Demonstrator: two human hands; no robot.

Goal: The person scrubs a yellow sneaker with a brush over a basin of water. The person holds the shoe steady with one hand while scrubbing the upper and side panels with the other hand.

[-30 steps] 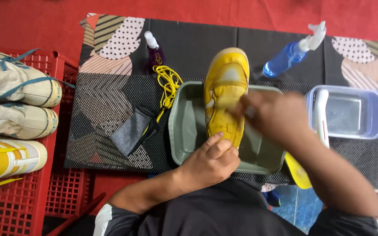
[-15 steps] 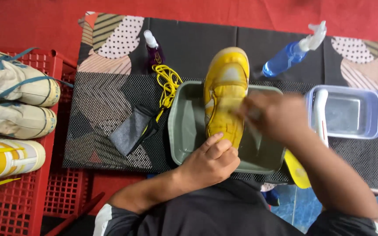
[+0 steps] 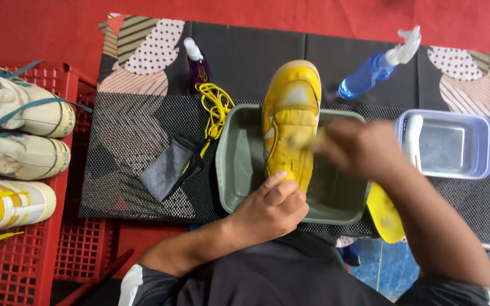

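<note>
a: what are the hands doing?
b: the left hand grips the heel of the yellow shoe. the right hand is blurry on its side; i cannot tell its grip.
a: where is the shoe?
b: in the grey tub, bright yellow, laces out.

Blue spray bottle, yellow laces, red crate

The person wears a dark grey, almost black shirt with short sleeves. The sleeve near the left hand has a white edge. Both arms are bare. The right hand looks blurry. No rings or watch show.
</note>
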